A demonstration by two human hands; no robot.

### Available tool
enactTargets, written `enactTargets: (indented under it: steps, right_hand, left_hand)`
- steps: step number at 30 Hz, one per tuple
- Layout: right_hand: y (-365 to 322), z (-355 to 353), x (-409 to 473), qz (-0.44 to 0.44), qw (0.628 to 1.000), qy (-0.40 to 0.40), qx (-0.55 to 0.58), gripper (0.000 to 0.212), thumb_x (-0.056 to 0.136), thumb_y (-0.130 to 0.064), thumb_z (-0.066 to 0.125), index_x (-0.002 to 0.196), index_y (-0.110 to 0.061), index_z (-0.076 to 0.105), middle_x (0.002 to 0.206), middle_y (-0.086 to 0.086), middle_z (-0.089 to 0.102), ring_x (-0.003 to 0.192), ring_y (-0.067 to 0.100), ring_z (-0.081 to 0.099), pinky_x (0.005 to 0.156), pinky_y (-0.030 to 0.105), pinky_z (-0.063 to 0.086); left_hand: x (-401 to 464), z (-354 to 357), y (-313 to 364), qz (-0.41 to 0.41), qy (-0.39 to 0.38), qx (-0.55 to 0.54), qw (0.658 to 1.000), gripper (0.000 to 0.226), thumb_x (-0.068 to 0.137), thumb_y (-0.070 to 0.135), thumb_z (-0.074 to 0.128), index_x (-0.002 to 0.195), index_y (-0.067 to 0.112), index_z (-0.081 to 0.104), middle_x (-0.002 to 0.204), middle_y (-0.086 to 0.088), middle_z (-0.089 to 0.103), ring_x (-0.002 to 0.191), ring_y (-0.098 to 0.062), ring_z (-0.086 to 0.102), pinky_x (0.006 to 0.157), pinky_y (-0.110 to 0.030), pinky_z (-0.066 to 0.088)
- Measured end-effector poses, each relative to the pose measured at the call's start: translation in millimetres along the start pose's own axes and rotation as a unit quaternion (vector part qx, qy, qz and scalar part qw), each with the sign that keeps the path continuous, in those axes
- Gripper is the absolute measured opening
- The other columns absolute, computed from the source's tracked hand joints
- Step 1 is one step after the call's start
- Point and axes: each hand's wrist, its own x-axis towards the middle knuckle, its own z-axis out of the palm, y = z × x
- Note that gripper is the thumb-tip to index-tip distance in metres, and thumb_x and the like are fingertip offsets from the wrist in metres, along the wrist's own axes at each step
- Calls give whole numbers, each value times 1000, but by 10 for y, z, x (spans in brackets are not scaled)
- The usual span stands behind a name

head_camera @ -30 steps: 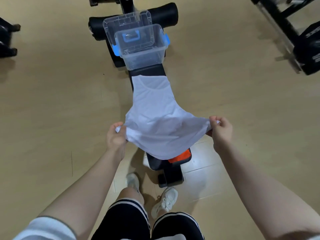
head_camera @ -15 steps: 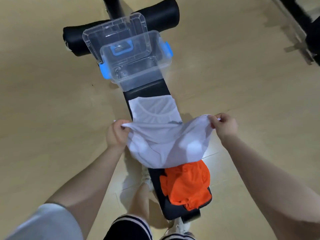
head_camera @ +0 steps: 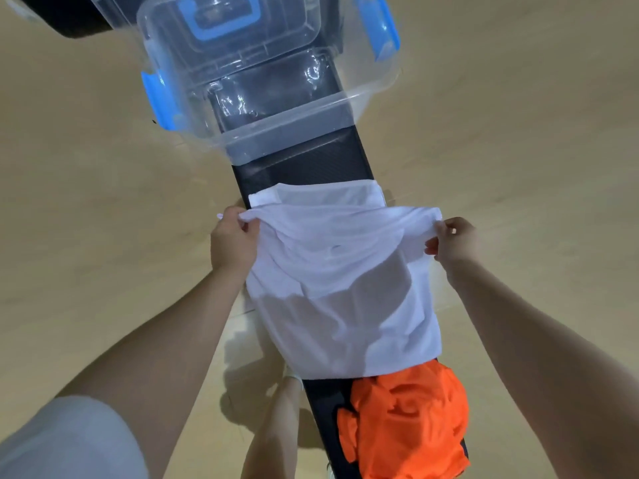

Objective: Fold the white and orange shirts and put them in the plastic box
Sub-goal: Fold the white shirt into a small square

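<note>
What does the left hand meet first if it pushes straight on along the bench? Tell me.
Probably the clear box. The left hand, gripping the white shirt, points up the bench; only bare pad lies between, though depth is unclear.

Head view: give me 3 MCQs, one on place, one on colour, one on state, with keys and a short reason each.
1. Where does the orange shirt lie?
A. in the plastic box
B. on the bench, at the near end
C. on the floor

2. What colour are the latches on the plastic box?
A. blue
B. red
C. green

3. What is the state of the white shirt?
A. packed in the box
B. crumpled on the floor
C. pinched at two corners, mid-fold

Key: 1 B, it sits bunched on the black bench below the white shirt. 2 A, both side latches are blue. 3 C, the left hand and right hand each pinch a corner over the bench.
</note>
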Motion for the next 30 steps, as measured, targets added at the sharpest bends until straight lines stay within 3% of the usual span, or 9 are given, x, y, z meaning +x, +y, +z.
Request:
enactTargets:
  steps: [2, 5, 9, 12, 16, 20, 23, 27, 30]
  right_hand:
    - [8, 111, 5, -11, 1000, -25, -10, 16, 91, -17, 44, 100, -14, 56, 66, 1, 62, 60, 21, 60, 64, 31, 45]
    - [-68, 253, -164, -151, 972, -69, -164, 48, 89, -16, 52, 134, -19, 36, 108, 1, 52, 86, 21, 53, 68, 32, 42]
    - [-40, 420, -359, -444, 827, -103, -329, 46, 73, -21, 59, 119, -20, 56, 128, 10, 50, 104, 35, 52, 71, 40, 51]
    - [15, 423, -322, -489, 778, -68, -388, 46, 65, -24, 59, 112, -22, 59, 120, 5, 60, 106, 26, 48, 74, 37, 51]
    - [-145, 440, -272, -461, 801, -52, -378, 34, 64, -9, 62, 96, -13, 68, 98, 9, 68, 92, 36, 62, 69, 38, 50]
    - [-417, 467, -180, -387, 876, -52, -284, 26, 82, -10, 44, 99, -3, 63, 89, 18, 67, 85, 40, 59, 75, 41, 43]
    - [-588, 539, -62, -326, 904, -72, -267, 23, 91, -14, 45, 107, -5, 59, 101, 18, 65, 94, 37, 58, 83, 42, 42]
    - [-643, 662, 57, -289, 909, -88, -288, 34, 93, -19, 46, 124, -7, 48, 129, 16, 48, 116, 36, 45, 94, 42, 37]
    - [-671, 670, 103, -246, 940, -149, -182, 43, 96, -21, 41, 138, -13, 35, 134, 11, 49, 119, 29, 48, 100, 39, 36]
  left_hand:
    - [27, 73, 26, 6, -15, 12, 1000, 39, 90, 12, 53, 128, 10, 44, 100, -11, 56, 94, -30, 57, 75, -30, 43]
    - [19, 148, 29, 119, -4, 152, 981, 57, 84, 6, 57, 137, 17, 38, 123, -16, 45, 100, -33, 52, 83, -40, 46]
    - [-18, 190, -21, 302, -27, 273, 913, 44, 70, -8, 62, 111, 8, 62, 111, -23, 50, 97, -41, 54, 72, -44, 46]
    - [-17, 156, -25, 279, -84, 265, 919, 33, 77, -3, 61, 107, 9, 63, 122, -20, 47, 98, -36, 54, 57, -34, 42]
    - [55, 153, 1, 297, -69, 230, 924, 7, 85, 10, 61, 90, 7, 65, 133, -12, 46, 93, -29, 57, 56, -31, 39]
    - [176, 103, 81, 283, -39, 203, 937, 20, 94, 22, 49, 95, 5, 61, 102, -12, 64, 85, -32, 59, 60, -37, 44]
    - [286, 67, 159, 267, -5, 219, 938, 22, 95, 24, 46, 99, 7, 60, 88, -14, 65, 82, -35, 57, 62, -40, 46]
    - [405, 118, 218, 236, -17, 307, 922, 35, 93, 28, 51, 124, 11, 52, 119, -13, 54, 110, -34, 47, 85, -40, 35]
    - [456, 146, 194, 248, -22, 326, 912, 40, 91, 33, 52, 124, 10, 53, 122, -14, 50, 115, -34, 43, 88, -41, 29]
